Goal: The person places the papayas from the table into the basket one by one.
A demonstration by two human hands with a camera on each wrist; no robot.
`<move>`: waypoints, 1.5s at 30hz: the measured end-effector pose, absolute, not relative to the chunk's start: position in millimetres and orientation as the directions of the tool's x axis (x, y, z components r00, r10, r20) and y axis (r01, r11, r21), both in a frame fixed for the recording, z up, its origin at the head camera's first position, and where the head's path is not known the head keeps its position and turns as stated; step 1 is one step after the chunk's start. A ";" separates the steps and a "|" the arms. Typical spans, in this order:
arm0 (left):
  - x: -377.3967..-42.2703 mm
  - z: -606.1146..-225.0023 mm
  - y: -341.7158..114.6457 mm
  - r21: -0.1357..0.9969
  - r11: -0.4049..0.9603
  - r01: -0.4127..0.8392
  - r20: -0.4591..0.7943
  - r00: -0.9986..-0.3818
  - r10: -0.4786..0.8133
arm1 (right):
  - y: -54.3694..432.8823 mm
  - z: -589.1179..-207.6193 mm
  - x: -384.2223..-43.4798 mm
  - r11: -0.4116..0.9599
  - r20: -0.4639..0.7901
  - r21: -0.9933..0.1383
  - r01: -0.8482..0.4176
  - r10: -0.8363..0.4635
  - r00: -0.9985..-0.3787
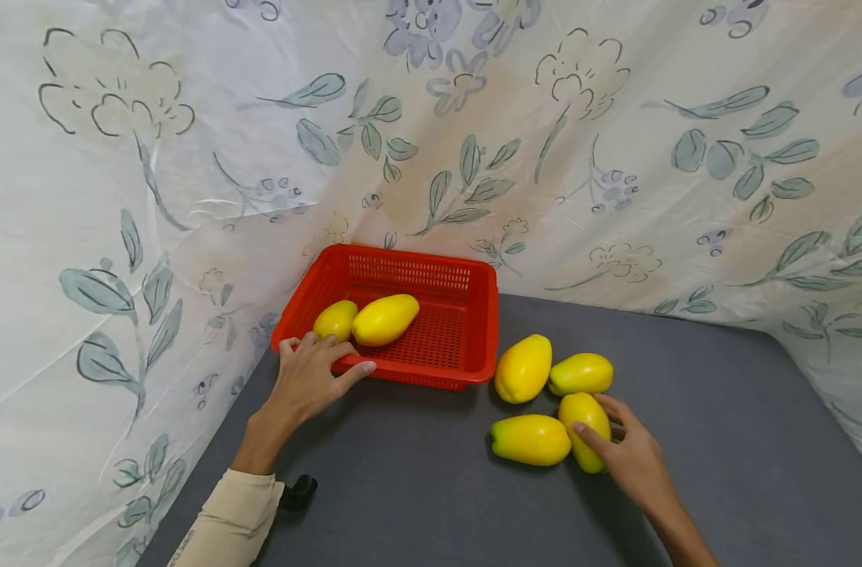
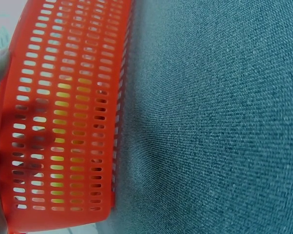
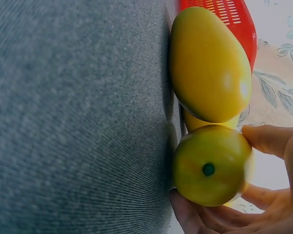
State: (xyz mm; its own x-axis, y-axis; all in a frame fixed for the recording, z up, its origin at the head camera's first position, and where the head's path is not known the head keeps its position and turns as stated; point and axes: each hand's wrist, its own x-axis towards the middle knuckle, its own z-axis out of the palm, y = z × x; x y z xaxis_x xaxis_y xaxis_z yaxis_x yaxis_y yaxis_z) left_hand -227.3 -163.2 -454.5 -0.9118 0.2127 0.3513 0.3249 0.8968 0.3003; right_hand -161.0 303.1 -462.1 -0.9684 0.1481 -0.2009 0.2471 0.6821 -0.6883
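Yellow oblong fruit (image 1: 584, 435) is filling the right hand (image 1: 636, 457) – thumb and fingers bending round it, parted just to its width – low at the grey table (image 1: 416, 480), right of the red basket (image 1: 483, 323). One loose fruit (image 1: 531, 439) is lying just to its left, two farther fruits (image 1: 523, 368) beyond. Two inner fruits (image 1: 386, 320) are resting in the basket, whose near rim the left hand (image 1: 306, 382) is gripping, floral cloth (image 1: 211, 260) hanging behind.

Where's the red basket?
In the head view, the red basket sits just left of centre, the left hand on its near rim and four yellow fruits to its right.
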 end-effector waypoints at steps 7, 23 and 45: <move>-227.2 -453.8 -165.8 0.298 0.897 0.327 0.353 -0.911 0.215 | 300.3 -459.8 -156.5 0.670 -0.169 -0.704 0.236 0.165 -0.972; -228.3 -452.8 -167.5 0.304 0.891 0.338 0.351 -0.909 0.225 | 296.8 -448.5 -151.8 0.621 -0.157 -0.743 0.249 0.200 -0.967; -226.6 -450.3 -164.3 0.308 0.891 0.332 0.349 -0.911 0.219 | 286.1 -434.6 -157.3 0.595 -0.030 -0.792 0.138 0.189 -0.982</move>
